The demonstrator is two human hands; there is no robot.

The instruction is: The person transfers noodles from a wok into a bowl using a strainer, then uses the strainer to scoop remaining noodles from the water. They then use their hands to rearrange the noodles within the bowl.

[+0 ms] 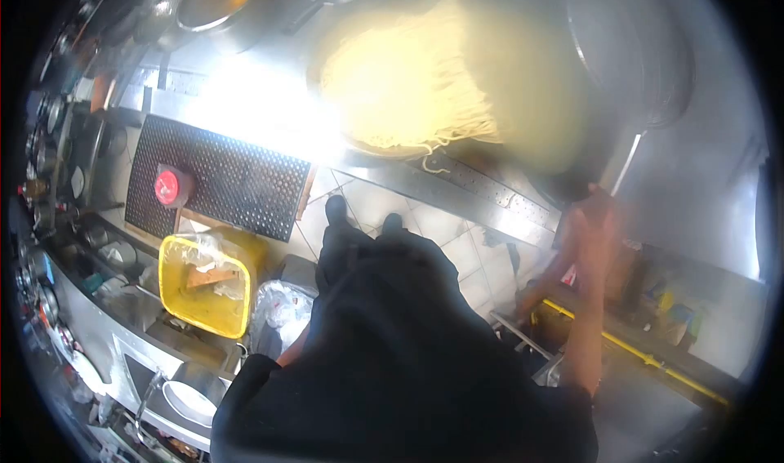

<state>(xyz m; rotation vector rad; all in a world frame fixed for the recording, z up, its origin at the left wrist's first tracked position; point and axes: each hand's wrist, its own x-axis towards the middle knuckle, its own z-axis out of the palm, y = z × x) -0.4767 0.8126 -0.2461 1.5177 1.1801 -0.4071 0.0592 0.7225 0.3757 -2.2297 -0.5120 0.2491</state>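
Note:
My right hand (598, 218), blurred by motion, is closed at the lower end of a metal handle (627, 165) that leads up to a large round metal pan (629, 55). To the left of it, a mass of yellow noodles (408, 79) fills a wide vessel, and a few strands hang over its near edge. Steam and glare hide part of the noodles and of the vessel. Only a bit of my left forearm shows beside the dark clothing; my left hand is out of sight.
A yellow bin (245, 300) stands at the lower left, by a clear plastic bag (284, 306). Beyond it lies a perforated dark mat (237, 185) with a red round object (167, 185). A yellow pipe (645, 357) runs at the right. Another pot (216, 6) is at the upper left.

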